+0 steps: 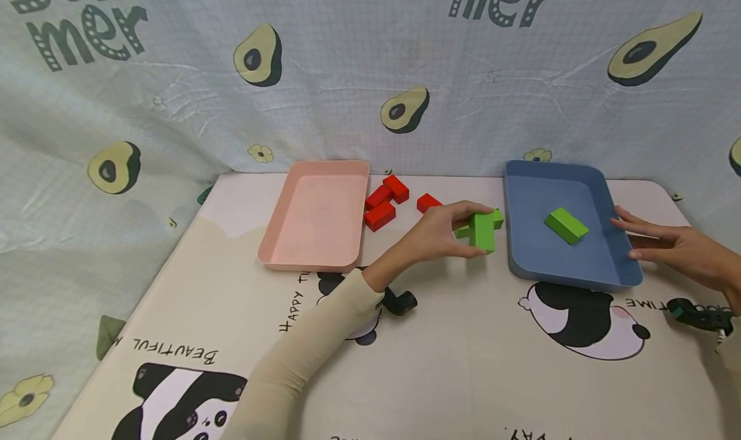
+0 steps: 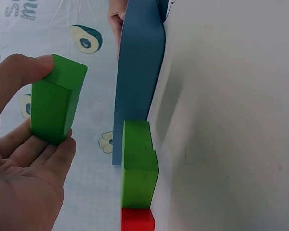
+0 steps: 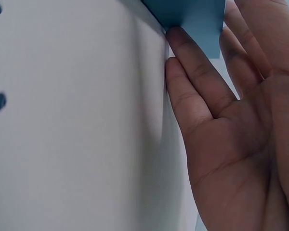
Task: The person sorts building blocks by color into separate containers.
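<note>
My left hand (image 1: 434,235) pinches a green block (image 1: 482,232) between thumb and fingers, raised above the table just left of the blue tray (image 1: 523,260). In the left wrist view the held block (image 2: 53,108) stands apart from other green blocks (image 2: 139,180) on the table, partly hidden behind my hand in the head view. One green block (image 1: 567,226) lies inside the blue tray. At that tray's right side is my right hand (image 1: 674,244), its fingers extended against the outer wall. In the right wrist view, fingertips (image 3: 176,36) meet the tray's blue wall (image 3: 197,24).
A pink tray (image 1: 315,218) stands on the left. Several red blocks (image 1: 379,216) lie right beside it, with another red block (image 1: 428,202) nearer my left hand. A hanging avocado-print sheet (image 1: 341,60) borders the table's back edge.
</note>
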Demonstrator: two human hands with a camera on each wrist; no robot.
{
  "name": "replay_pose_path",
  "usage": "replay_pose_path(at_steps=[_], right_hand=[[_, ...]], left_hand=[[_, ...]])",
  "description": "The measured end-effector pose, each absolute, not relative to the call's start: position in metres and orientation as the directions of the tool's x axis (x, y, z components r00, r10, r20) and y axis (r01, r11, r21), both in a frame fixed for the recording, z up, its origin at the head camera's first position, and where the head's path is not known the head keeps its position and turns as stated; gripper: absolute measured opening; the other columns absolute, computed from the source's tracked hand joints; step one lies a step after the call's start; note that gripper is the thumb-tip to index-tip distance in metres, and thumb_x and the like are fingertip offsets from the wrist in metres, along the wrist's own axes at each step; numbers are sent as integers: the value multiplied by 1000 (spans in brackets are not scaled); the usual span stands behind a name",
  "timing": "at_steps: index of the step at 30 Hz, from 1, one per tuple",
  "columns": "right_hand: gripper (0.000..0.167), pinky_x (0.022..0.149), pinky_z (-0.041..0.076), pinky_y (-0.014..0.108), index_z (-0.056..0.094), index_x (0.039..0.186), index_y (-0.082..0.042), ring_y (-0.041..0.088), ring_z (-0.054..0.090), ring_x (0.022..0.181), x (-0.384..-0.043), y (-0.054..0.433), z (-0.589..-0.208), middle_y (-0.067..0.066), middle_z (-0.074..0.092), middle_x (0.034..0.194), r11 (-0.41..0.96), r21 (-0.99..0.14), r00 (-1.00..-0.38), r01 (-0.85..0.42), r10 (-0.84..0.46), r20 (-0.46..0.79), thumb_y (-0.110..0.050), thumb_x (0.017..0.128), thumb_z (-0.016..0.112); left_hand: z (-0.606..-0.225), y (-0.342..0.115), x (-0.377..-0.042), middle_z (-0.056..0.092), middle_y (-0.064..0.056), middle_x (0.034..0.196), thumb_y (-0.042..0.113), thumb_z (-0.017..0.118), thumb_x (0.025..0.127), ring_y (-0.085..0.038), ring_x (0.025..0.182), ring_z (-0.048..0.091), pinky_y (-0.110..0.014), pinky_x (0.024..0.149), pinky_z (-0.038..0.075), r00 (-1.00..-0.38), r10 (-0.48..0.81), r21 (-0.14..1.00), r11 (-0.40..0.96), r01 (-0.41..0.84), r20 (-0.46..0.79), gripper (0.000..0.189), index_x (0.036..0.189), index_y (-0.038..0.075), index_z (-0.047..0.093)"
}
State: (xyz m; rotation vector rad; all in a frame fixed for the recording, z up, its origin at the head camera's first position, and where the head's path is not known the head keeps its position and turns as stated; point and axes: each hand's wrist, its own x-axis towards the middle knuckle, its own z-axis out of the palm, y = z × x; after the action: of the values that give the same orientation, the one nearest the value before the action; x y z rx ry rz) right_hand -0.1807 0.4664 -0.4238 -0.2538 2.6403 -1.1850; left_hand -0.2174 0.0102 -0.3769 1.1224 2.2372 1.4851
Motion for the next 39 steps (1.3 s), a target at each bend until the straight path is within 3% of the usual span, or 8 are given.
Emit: replay_pose_path(at_steps=[7,13,18,20,23,25,36,39], right_hand=[[69,105,-2,82,26,162,-21,-11,-10,144,-179,463,-422,-27,-1,164,621,-780,-953,-77,-275,-125,-8,103,59],[69,107,-5,79,26,162,-21,-13,-8,143,-179,465,-423,-26,-1,164,608,-789,-950,-90,-290,-116,-6,103,59],[69,121,-5,61,26,162,-21,-16,-4,141,-180,467,-425,-26,-1,165,632,-768,-951,-105,-289,-108,-7,103,59],[69,125,1,31,27,162,-22,-17,-2,140,-181,468,-425,-26,0,165,655,-748,-953,-106,-281,-111,-8,103,60],[69,113,12,7,28,162,-20,-19,1,138,-182,470,-425,-23,1,166,671,-732,-954,-115,-281,-107,-9,102,61],[69,92,18,-6,29,162,-20,-19,2,138,-183,470,-425,-23,1,166,687,-718,-955,-115,-275,-109,-10,102,61],[68,93,17,-6,29,162,-19,-17,0,140,-184,473,-426,-23,1,166,669,-734,-952,-116,-286,-110,-8,102,60],[68,118,10,13,28,162,-21,-16,-3,141,-184,472,-427,-24,0,166,657,-748,-954,-93,-274,-122,-10,103,61]], left_hand=[[-376,15,-218,60,-10,140,9,85,82,-14,124,58,-16,105,45,-676,703,852,197,484,221,63,140,6,60],[-375,19,-219,61,-8,138,9,86,81,-11,120,59,-13,103,45,-676,701,842,207,498,227,62,138,6,61],[-372,22,-218,62,-9,137,8,86,81,-12,118,60,-13,101,46,-673,702,841,201,502,234,62,137,5,62],[-372,23,-218,62,-9,137,8,86,81,-12,117,60,-14,102,46,-671,702,838,200,508,239,62,137,5,62],[-371,24,-218,62,-9,137,8,86,81,-12,117,60,-16,103,47,-669,702,837,195,511,245,62,137,4,61],[-371,25,-219,62,-8,137,9,86,81,-10,117,59,-17,103,47,-669,702,839,195,508,242,62,137,5,61],[-368,33,-220,62,-7,137,11,87,81,-9,120,60,-15,103,46,-663,707,835,193,516,246,62,138,7,62],[-366,35,-220,62,-6,137,12,87,81,-7,119,60,-12,101,45,-666,707,833,203,515,240,62,138,7,62]])
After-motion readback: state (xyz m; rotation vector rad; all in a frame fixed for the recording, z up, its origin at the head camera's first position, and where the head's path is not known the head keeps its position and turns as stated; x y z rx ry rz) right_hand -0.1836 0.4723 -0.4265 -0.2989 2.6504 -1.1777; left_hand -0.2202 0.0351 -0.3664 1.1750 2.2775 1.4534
